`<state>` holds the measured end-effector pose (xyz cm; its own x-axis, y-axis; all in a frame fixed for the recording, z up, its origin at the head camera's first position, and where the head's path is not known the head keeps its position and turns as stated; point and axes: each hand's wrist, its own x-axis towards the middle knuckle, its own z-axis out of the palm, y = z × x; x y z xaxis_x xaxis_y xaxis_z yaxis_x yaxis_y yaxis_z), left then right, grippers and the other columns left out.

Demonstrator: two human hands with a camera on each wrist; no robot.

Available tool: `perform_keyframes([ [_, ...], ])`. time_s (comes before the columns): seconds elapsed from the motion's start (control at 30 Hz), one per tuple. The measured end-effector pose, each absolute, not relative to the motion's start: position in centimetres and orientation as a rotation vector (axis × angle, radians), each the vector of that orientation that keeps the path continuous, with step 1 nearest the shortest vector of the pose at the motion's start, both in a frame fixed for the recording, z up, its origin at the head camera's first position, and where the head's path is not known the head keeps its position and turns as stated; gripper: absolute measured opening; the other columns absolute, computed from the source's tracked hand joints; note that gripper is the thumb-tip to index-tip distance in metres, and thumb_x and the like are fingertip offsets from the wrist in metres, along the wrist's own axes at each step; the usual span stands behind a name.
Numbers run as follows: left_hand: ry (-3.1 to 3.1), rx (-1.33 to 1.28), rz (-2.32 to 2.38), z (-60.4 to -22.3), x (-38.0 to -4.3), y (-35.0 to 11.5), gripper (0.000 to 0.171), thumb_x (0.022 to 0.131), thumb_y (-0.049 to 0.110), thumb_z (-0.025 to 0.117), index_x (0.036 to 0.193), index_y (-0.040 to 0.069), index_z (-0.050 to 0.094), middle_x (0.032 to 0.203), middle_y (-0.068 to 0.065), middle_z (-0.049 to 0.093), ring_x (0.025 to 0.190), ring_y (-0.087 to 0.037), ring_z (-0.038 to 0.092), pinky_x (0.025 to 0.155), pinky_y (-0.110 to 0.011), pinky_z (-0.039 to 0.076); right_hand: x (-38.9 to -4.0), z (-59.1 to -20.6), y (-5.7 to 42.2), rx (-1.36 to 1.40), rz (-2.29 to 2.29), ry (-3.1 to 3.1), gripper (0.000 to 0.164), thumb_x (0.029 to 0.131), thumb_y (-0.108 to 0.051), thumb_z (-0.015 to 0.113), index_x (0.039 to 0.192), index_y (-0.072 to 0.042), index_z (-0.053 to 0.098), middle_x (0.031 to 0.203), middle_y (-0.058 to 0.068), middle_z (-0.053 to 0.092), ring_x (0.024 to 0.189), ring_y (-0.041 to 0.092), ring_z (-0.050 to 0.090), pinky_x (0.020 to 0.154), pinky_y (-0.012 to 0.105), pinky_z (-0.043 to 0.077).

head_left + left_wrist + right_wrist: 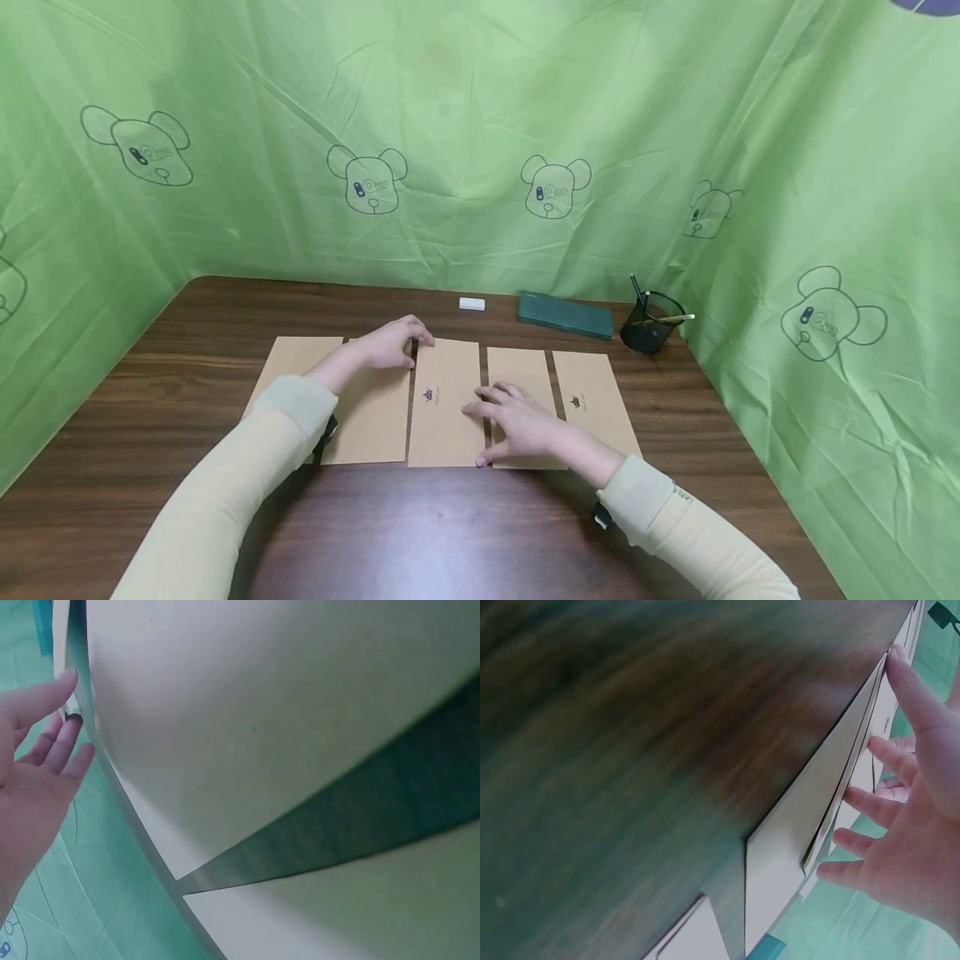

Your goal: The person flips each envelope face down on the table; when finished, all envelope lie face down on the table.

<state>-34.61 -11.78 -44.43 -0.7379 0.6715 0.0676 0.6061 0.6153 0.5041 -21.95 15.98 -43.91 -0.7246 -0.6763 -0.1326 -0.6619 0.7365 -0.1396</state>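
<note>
Desk (135, 392), dark wood, is spreading across the lower half of the frame and carrying a row of flat brown paper pieces. At the left of the row, the first paper piece (296, 357) is lying partly behind the left forearm, and the second paper piece (375, 429) is lying just beside it. The left hand (384, 344) is reaching over the second, its thumb and fingers bending about the upper-left corner of the middle paper piece (444, 360); whether that grip is pinching the paper, I cannot tell. At the centre of the frame this middle piece is pointing its long axis up the picture, bearing a small crown print, and the coming move seems to turn on its lying diagonally between the hands, neither clearly nearer. The right hand (525, 427) is resting at its lower-right edge, that grip released, fingers spreading and holding nothing; beneath it the fourth paper piece (519, 365) is showing. A white block (472, 304) is sitting above the row, and a teal case (566, 317) is lying right of that, hiding any contents. The fifth paper piece (596, 392) is ending the row, also showing a crown. Right of centre, a black cup (645, 337) is holding a few dark pens and one pale stick (678, 318), leaning right. Green curtain (465, 100) is filling the upper frame.
</note>
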Motion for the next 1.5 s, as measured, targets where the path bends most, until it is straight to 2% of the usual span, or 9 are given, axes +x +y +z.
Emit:
perform_keyframes([
  [0.27,2.723,1.145,0.873,-44.1,-35.3,-11.7,0.039,0.069,-0.008,0.071,0.105,0.005,0.067,0.109,-0.009,0.054,0.098,-0.024,0.056,0.091,-0.039,0.046,-21.9,-43.7,16.0,-1.11,-0.146,2.759,0.085,0.071,-0.063,0.07,0.142,-0.027,0.042,0.149,0.011,0.036,0.137,0.039,0.027,0.11,0.055,0.024],
  [0.57,2.744,1.198,0.949,-43.5,-35.6,-11.5,0.024,0.077,-0.005,0.066,0.098,0.007,0.07,0.104,-0.007,0.057,0.094,-0.021,0.056,0.085,-0.035,0.05,-22.1,-43.2,15.6,-1.108,-0.427,2.716,0.074,0.082,-0.055,0.064,0.143,-0.02,0.041,0.145,0.013,0.039,0.135,0.035,0.03,0.11,0.051,0.027],
  [0.83,2.766,1.239,0.966,-42.2,-35.4,-11.1,0.017,0.079,-0.001,0.069,0.093,0.008,0.071,0.102,-0.006,0.058,0.098,-0.021,0.056,0.088,-0.033,0.049,-22.3,-42.0,14.9,-1.051,-0.742,2.665,0.059,0.093,-0.042,0.056,0.141,-0.012,0.042,0.144,0.012,0.041,0.134,0.03,0.036,0.109,0.047,0.031],
  [1.0,2.778,1.264,0.977,-41.3,-35.5,-10.8,0.012,0.08,0.005,0.072,0.091,0.009,0.07,0.101,-0.006,0.058,0.098,-0.021,0.058,0.091,-0.036,0.047,-22.8,-41.3,14.5,-1.033,-0.959,2.565,0.06,0.093,-0.04,0.056,0.142,-0.01,0.038,0.141,0.01,0.045,0.126,0.03,0.046,0.098,0.044,0.045],
  [1.07,2.774,1.273,0.983,-40.9,-35.5,-10.8,0.011,0.081,0.007,0.073,0.091,0.01,0.069,0.101,-0.006,0.059,0.098,-0.021,0.058,0.092,-0.038,0.046,-22.9,-41.0,14.4,-1.015,-1.004,2.534,0.062,0.093,-0.042,0.057,0.143,-0.012,0.036,0.14,0.01,0.046,0.125,0.03,0.048,0.093,0.043,0.048],
  [1.23,2.758,1.296,0.998,-40.0,-35.6,-10.4,0.011,0.081,0.01,0.073,0.091,0.009,0.068,0.097,-0.005,0.06,0.095,-0.023,0.059,0.09,-0.04,0.046,-23.2,-40.2,14.2,-0.983,-1.055,2.508,0.065,0.092,-0.041,0.059,0.145,-0.019,0.03,0.138,0.007,0.048,0.124,0.027,0.05,0.094,0.043,0.047],
  [1.4,2.732,1.251,1.06,-39.1,-35.5,-10.0,0.013,0.082,0.015,0.073,0.091,0.011,0.064,0.09,0.0,0.063,0.088,-0.018,0.061,0.083,-0.035,0.047,-23.2,-38.9,14.1,-0.953,-1.115,2.494,0.067,0.09,-0.039,0.062,0.146,-0.025,0.027,0.141,0.006,0.045,0.119,0.028,0.054,0.092,0.044,0.048],
  [1.5,2.706,1.203,1.104,-38.7,-35.5,-9.6,0.016,0.084,0.017,0.072,0.093,0.012,0.059,0.089,0.001,0.065,0.084,-0.013,0.061,0.079,-0.032,0.048,-23.1,-38.1,14.3,-0.925,-1.157,2.474,0.065,0.09,-0.036,0.063,0.145,-0.028,0.029,0.143,0.005,0.042,0.117,0.028,0.055,0.08,0.045,0.054],
])
